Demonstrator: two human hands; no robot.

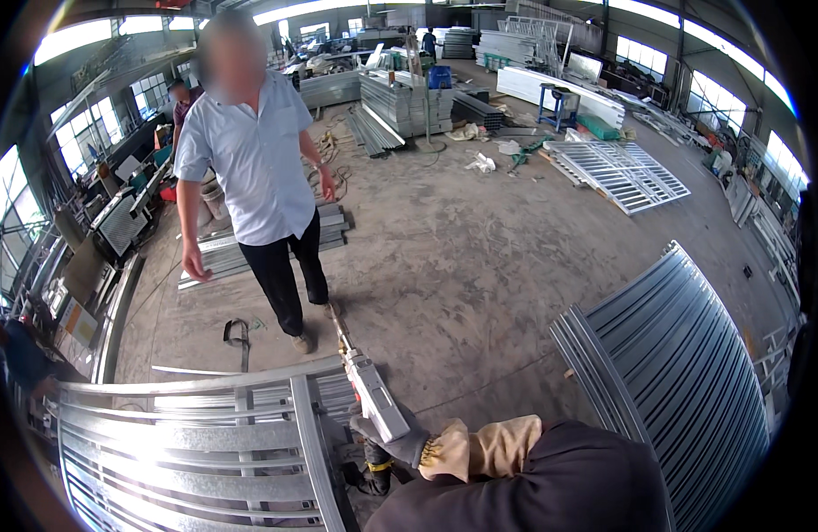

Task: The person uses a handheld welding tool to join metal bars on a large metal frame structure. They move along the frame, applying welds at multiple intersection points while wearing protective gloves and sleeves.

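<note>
My right hand [400, 436], in a grey glove with a tan cuff, is wrapped round a handheld laser welding gun [373, 395]. The gun has a white boxy body and a long brass-coloured nozzle angled up and away. Below the grip hangs a black cable with a yellow band [379, 466]. To the left of the gun, close to it, lies a slatted metal frame [187, 434] with bright reflections. The nozzle points over the frame's far right corner, and I cannot tell whether it touches anything. My left hand is out of sight.
A person in a light blue shirt [258, 160] stands just beyond the frame, near the nozzle's line. At the left edge is another person's dark sleeve [27, 355]. Stacked metal panels [684, 355] stand at right; a white slatted panel [626, 173] lies farther off. Metal bars [223, 257] lie behind the person.
</note>
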